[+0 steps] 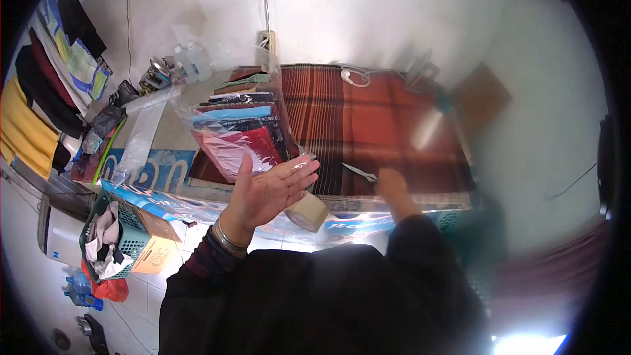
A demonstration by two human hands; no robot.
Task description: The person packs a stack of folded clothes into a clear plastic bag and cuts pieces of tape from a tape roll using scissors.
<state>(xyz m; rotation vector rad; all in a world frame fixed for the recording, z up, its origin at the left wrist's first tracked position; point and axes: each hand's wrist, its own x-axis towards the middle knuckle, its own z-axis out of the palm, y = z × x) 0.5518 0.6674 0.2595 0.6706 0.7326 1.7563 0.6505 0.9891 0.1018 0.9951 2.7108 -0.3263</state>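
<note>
My left hand (271, 186) is raised with the palm showing and the fingers stretched out, in front of a clear plastic bag of folded cloths (246, 148). Red, blue and dark pieces show through the plastic. Just below those fingers, at the table's front edge, is a wide roll of tape (309, 214); whether the hand touches it I cannot tell. My right hand (393, 189), slightly blurred, is closed at the handle end of a pair of scissors (358, 171). The blades point left over the striped cloth, and the handles are hidden by the fingers.
An orange-brown striped cloth (388, 118) covers much of the table. Earphones (348, 76) lie at its back. Bottles (190, 62) stand at the back left, near a strip of clear plastic (141, 138). A green basket of clothes (133, 240) sits on the floor left.
</note>
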